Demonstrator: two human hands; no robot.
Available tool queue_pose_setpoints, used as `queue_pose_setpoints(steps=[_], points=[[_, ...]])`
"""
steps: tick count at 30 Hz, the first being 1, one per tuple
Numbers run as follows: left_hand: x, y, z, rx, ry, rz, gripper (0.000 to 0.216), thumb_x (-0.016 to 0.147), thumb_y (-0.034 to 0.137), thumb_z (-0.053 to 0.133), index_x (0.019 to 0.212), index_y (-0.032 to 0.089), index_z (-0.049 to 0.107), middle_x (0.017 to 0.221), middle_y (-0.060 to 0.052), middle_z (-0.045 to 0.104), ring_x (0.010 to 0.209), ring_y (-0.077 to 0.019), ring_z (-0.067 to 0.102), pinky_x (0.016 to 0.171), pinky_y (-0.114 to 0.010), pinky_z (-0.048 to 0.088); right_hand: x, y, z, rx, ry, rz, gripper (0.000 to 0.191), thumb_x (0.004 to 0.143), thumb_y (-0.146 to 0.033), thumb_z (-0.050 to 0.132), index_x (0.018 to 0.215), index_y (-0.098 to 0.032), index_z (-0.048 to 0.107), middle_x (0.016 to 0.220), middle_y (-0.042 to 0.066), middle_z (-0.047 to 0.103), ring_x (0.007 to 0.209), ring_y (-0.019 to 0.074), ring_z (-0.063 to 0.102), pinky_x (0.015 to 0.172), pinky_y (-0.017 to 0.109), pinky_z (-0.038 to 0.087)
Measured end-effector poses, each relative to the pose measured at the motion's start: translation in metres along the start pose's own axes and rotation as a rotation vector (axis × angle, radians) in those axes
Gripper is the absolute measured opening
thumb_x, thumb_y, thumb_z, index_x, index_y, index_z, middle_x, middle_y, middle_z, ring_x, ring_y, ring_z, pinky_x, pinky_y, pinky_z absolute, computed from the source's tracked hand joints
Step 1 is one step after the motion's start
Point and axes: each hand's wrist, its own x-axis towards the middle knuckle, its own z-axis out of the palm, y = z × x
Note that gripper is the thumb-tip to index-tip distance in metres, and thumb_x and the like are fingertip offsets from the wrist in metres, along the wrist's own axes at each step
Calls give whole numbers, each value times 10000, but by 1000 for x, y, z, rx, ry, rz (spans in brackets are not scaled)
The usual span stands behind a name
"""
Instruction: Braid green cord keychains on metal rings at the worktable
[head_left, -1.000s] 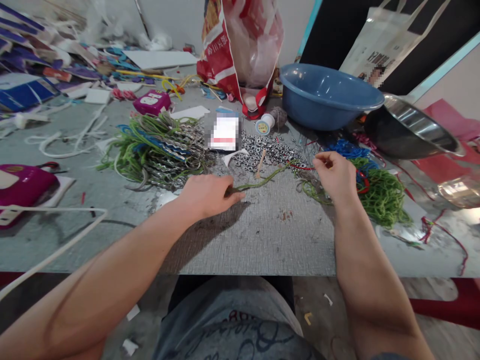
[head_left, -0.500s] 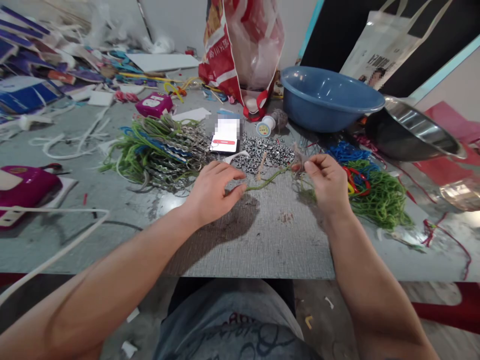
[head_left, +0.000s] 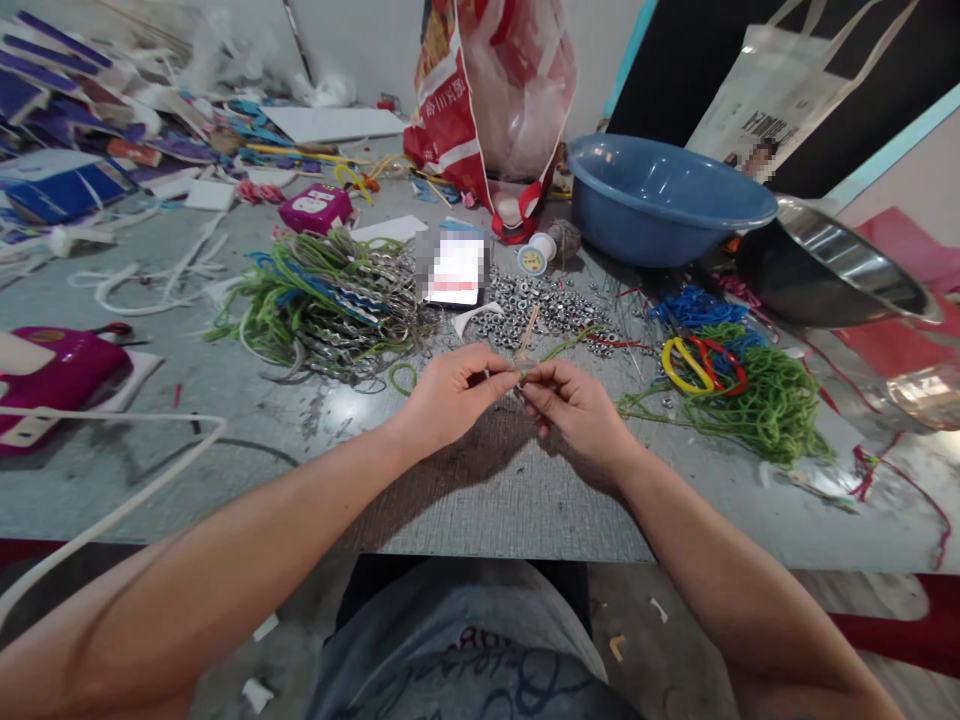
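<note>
Over the front middle of the table, my left hand (head_left: 463,398) and my right hand (head_left: 574,408) meet with fingertips pinched together. Both are closed on a thin green cord (head_left: 567,346), which sticks out behind the right fingers and curls on the table left of my left hand. Whatever else lies between the fingertips is too small to make out. Just beyond the hands spreads a heap of small silver metal beads (head_left: 517,305). A pale thin stick-like piece (head_left: 531,325) points up from behind the fingertips.
Left lies a bundle of green, blue and silver braided cords (head_left: 322,305). Right are green cords (head_left: 780,400) and scissors with yellow and red handles (head_left: 688,366). Behind stand a phone (head_left: 457,270), a thread spool (head_left: 534,255), a red bag (head_left: 450,110), a blue basin (head_left: 660,200) and a metal bowl (head_left: 832,265).
My right hand has moved left and toward me to meet my left hand, which shifted slightly right. The cord stretched between them is now bunched at the fingertips. The scissors' handles show more fully.
</note>
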Motion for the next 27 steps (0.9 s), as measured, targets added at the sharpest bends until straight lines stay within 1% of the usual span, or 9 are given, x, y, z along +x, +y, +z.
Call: queue_pose_setpoints(steps=[3, 6, 8, 11, 16, 18, 20, 24, 27], points=[[1, -2, -4, -111, 65, -108, 155, 782, 294, 553, 667, 189, 555, 526, 40, 453, 497, -97, 411, 489, -242, 333, 1, -1, -7, -120, 22, -26, 140, 809, -345, 537, 792, -207, 549, 575, -63, 483, 475, 70, 406, 470, 221, 336], [3, -5, -7, -264, 180, -184, 141, 800, 302, 532, 701, 201, 527, 492, 47, 428, 456, -92, 381, 457, -245, 313, 5, -2, -20, -223, -8, -31, 140, 784, -331, 555, 755, -199, 591, 638, -30, 545, 568, 93, 452, 544, 242, 363], [4, -7, -8, -352, 259, -189, 121, 807, 283, 516, 716, 203, 526, 516, 37, 453, 479, -94, 403, 470, -242, 334, 6, -2, -29, -246, -24, 8, 147, 764, -341, 573, 776, -201, 614, 684, -15, 581, 585, 103, 469, 547, 250, 362], [5, -9, -10, -435, 309, -195, 108, 815, 258, 496, 734, 206, 545, 544, 28, 478, 511, -97, 434, 492, -240, 368, 7, -2, -40, -285, 33, 37, 153, 724, -346, 606, 765, -200, 623, 724, -8, 597, 568, 101, 462, 525, 250, 340], [9, -5, -17, -604, 382, -173, 114, 804, 206, 498, 695, 199, 530, 684, 12, 615, 599, -93, 537, 593, -248, 447, 9, -3, -51, -389, 173, 70, 239, 770, -412, 543, 699, -191, 598, 577, -36, 522, 473, 86, 388, 489, 248, 298], [11, -2, -21, -783, 353, -185, 171, 820, 187, 448, 651, 191, 474, 800, -8, 674, 782, -113, 616, 733, -269, 477, 10, -2, -55, -467, 227, 72, 275, 787, -409, 510, 639, -187, 577, 528, -37, 492, 469, 92, 391, 494, 253, 294], [12, 1, -25, -925, 249, -246, 223, 853, 216, 385, 639, 191, 442, 843, -21, 696, 901, -140, 636, 844, -317, 475, 13, 2, -61, -539, 284, 103, 274, 785, -388, 501, 612, -187, 568, 479, -45, 453, 457, 98, 384, 490, 256, 282], [12, 3, -29, -919, 112, -343, 263, 878, 290, 352, 643, 204, 430, 608, 5, 628, 669, -156, 653, 849, -419, 496, 18, 11, -69, -588, 432, 146, 261, 778, -376, 486, 631, -185, 587, 449, -49, 420, 451, 110, 384, 491, 263, 274], [11, 4, -28, -881, 90, -372, 230, 870, 269, 373, 663, 200, 446, 549, 15, 575, 588, -147, 632, 815, -427, 515, 19, 14, -67, -616, 557, 38, 224, 769, -356, 491, 672, -184, 597, 540, -19, 521, 525, 125, 457, 542, 266, 321]])
